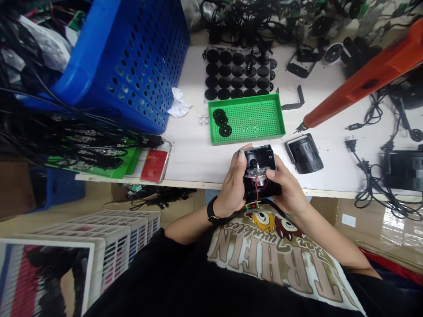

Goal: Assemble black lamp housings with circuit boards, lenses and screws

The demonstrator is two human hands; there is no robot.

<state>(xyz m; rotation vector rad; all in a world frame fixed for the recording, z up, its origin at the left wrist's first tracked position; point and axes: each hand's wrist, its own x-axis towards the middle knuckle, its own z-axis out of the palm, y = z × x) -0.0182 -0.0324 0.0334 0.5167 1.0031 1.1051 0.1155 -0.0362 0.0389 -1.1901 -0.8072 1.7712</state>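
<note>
Both my hands hold a black boxy housing point(264, 159) just in front of the table's near edge. My left hand point(234, 182) wraps its left side, thumb up by the top corner. My right hand point(287, 184) grips the right side, thumb pressing near a clear part and a red wire point(257, 187) inside the open housing. A small green circuit board point(251, 207) hangs beneath it. I wear a black watch point(212, 214) on the left wrist.
A green tray point(261, 119) with two black discs lies beyond my hands, a sheet of several black discs point(236, 75) behind it. A black ribbed housing point(304, 154) sits right, under an orange electric screwdriver point(360, 81). A blue perforated crate point(132, 61) stands left. Cables and adapters fill the right.
</note>
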